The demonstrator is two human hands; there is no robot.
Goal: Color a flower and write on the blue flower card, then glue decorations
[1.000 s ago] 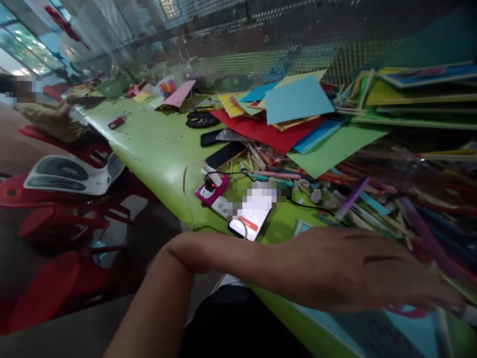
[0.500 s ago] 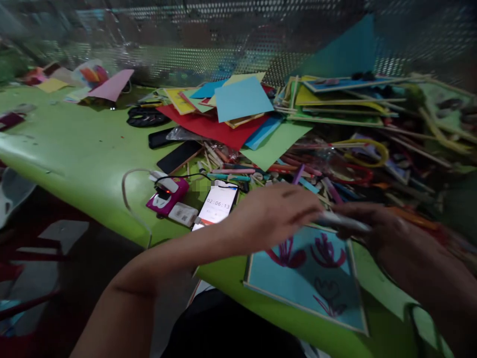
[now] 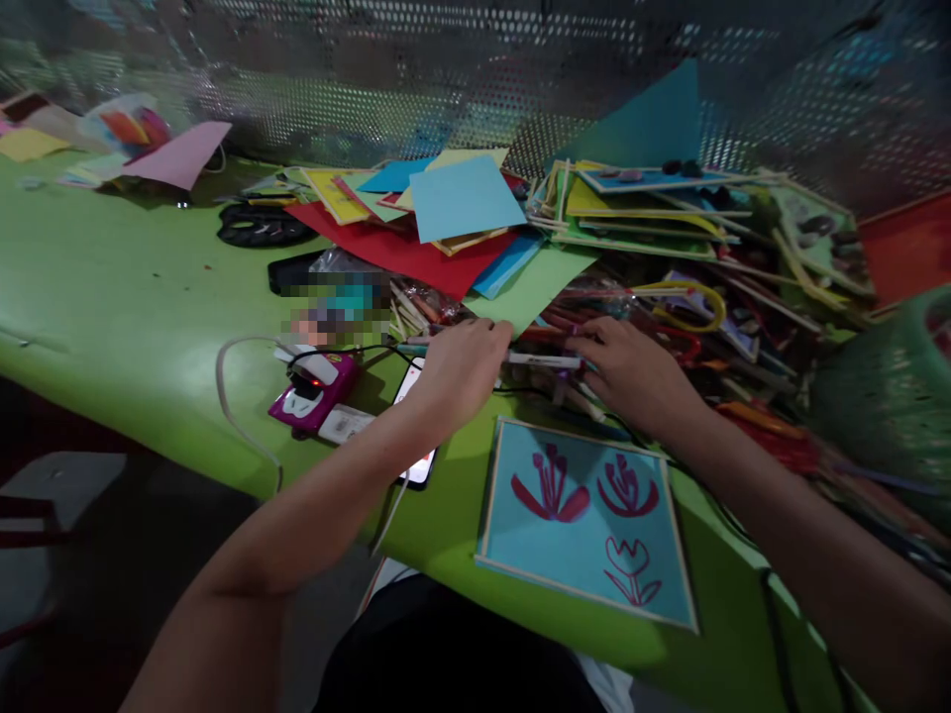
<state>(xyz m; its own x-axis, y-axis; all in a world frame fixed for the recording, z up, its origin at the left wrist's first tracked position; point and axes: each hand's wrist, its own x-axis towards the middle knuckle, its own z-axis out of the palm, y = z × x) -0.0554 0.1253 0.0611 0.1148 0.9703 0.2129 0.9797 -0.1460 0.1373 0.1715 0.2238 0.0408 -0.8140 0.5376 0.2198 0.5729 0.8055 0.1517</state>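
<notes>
On our single green desk (image 3: 156, 277), one blue picture (image 3: 576, 545) lay near the front edge. We judged it mostly done: of three flowers, two coloured flowers (image 3: 551, 492) looked filled, while one outlined flower (image 3: 631, 569) seemed left to fill. Farther from that edge, our left hand (image 3: 462, 374) was closed and our right hand (image 3: 640, 371) loosely curled. One lit phone (image 3: 420, 469) lay left of the picture, partly behind our forearm. One white pen (image 3: 541, 360) spanned both hands: the left gripped one end; we couldn't tell whether the right held its purple end.
</notes>
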